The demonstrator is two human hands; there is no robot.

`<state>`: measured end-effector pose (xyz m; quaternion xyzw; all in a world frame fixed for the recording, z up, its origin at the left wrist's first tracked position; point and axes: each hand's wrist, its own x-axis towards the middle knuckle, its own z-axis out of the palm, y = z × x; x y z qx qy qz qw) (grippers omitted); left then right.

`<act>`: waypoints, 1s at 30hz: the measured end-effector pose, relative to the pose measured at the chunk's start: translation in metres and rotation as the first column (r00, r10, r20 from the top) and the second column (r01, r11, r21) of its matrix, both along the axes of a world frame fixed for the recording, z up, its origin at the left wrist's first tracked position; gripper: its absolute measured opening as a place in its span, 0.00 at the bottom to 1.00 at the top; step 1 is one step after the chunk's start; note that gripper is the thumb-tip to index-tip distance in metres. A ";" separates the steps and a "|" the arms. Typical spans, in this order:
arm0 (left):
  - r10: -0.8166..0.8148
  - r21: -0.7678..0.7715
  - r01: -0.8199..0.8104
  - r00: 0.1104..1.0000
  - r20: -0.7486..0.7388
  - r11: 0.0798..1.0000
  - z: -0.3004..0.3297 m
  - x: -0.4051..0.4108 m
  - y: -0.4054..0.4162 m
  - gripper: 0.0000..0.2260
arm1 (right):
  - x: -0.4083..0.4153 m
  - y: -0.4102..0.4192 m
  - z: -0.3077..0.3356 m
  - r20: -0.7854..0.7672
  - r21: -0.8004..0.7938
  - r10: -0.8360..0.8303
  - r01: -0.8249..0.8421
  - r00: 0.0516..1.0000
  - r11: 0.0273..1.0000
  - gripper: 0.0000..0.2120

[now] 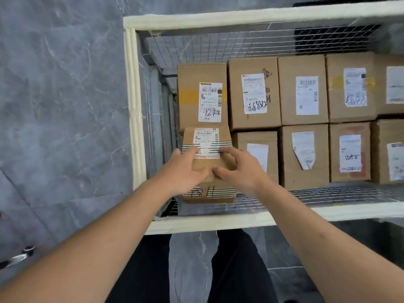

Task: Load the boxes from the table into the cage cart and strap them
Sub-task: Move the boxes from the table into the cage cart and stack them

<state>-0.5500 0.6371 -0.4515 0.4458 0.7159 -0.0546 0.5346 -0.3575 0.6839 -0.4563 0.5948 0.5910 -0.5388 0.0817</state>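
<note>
A brown cardboard box [207, 136] with a white shipping label and black stripes stands at the near-left corner inside the cage cart [218, 223]. It sits higher than its neighbours. My left hand [183, 171] lies flat on its top, fingers stretched toward the label. My right hand [238, 169] rests beside it on the same top, fingers arched with the tips on the label's edge. Both thumbs nearly meet at the box's near edge. Several other labelled boxes [302, 92] fill the cart in two rows to the right.
The cart has a cream padded rim [134, 106] and wire mesh walls [218, 48]. A gap shows along the left wall beside the boxes. Grey marble floor [61, 95] surrounds the cart. My dark trousers are just below the near rim.
</note>
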 end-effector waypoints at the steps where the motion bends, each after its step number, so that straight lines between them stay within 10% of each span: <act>1: 0.012 -0.009 -0.012 1.000 0.013 1.000 -0.005 0.000 -0.003 0.32 | 0.002 -0.002 -0.005 0.015 0.002 0.017 -0.017 1.000 1.000 0.29; 14: -0.064 -0.064 0.056 0.989 -0.133 0.996 -0.080 0.028 -0.016 0.59 | 0.002 -0.020 -0.073 0.147 -0.139 0.333 -0.314 0.931 0.939 0.44; 23: -0.138 0.002 0.141 0.975 -0.176 0.990 -0.130 0.035 -0.024 0.58 | -0.005 -0.017 -0.105 0.267 -0.174 0.489 -0.458 0.830 0.872 0.38; 30: -0.454 0.212 0.550 0.810 -0.372 0.808 -0.135 0.032 -0.016 0.48 | -0.015 -0.019 -0.101 0.364 0.036 0.671 -0.729 0.646 0.683 0.35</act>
